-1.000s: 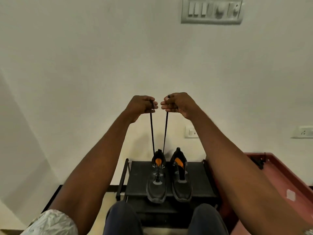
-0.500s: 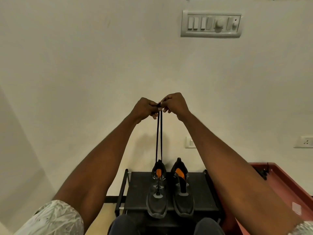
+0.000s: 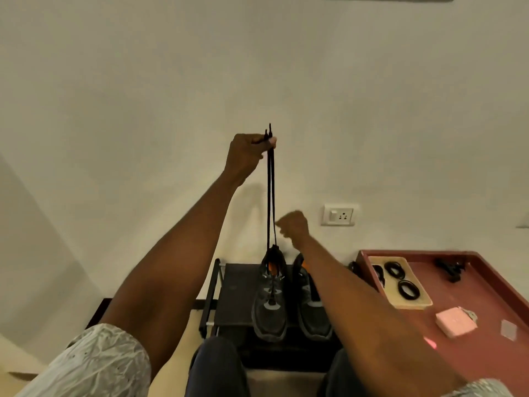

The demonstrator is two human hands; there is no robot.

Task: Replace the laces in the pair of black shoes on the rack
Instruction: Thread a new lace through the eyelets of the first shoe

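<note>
Right hand [image 3: 293, 226] hangs low with curled fingers gripping nothing, just right of the lace [image 3: 270, 196].

Nearest the viewer, two black shoes [image 3: 289, 299] sit side by side on the dark rack [image 3: 232, 293]; a red table [image 3: 472, 333] with a tan tray [image 3: 412, 302] of black loops stands to the right. Farther up, the left hand [image 3: 247, 154] pinches both lace ends together, strands running taut down into the left shoe. Behind is a wall socket [image 3: 339, 214].
</note>
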